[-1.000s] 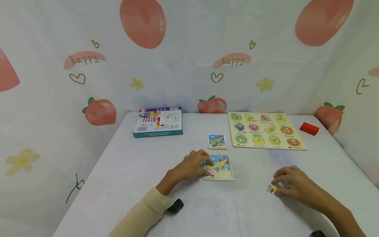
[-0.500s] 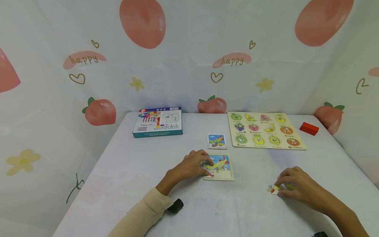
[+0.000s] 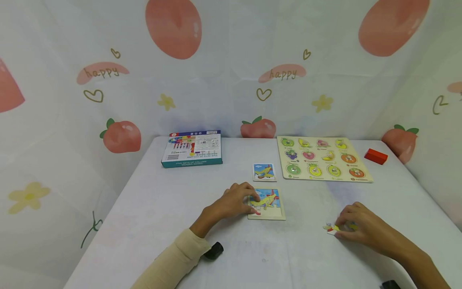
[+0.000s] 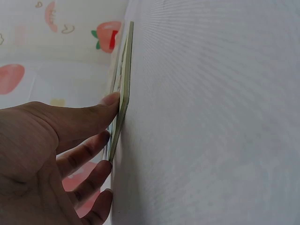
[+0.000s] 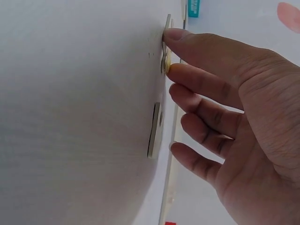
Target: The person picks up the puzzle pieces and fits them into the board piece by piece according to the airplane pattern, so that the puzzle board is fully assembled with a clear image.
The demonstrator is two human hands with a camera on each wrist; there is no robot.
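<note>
My left hand [image 3: 234,202] holds a wooden jigsaw puzzle board [image 3: 274,214] by its left side, thumb and fingertips at the edge and over its surface. Airplane pieces fill the board's upper part; bare wood shows at the lower right. In the left wrist view, the thumb lies on the board's edge [image 4: 127,79]. To the right, my right hand [image 3: 362,224] pinches a puzzle piece [image 3: 331,230] of yellow, red and white between thumb and index finger, close over the table. Under that hand, another puzzle piece [image 5: 155,131] lies on the table in the right wrist view.
Just behind the board lies a small airplane picture card [image 3: 264,172]. A fruit peg puzzle [image 3: 325,162] is at the back right, beside a red block [image 3: 376,156]. At the back left lies a teal-edged box [image 3: 192,149]. A printed cloth hangs behind the table.
The pinched piece shifts slightly and tilts a little in my right hand, which first moved slightly right. My left hand and the board stay put.
</note>
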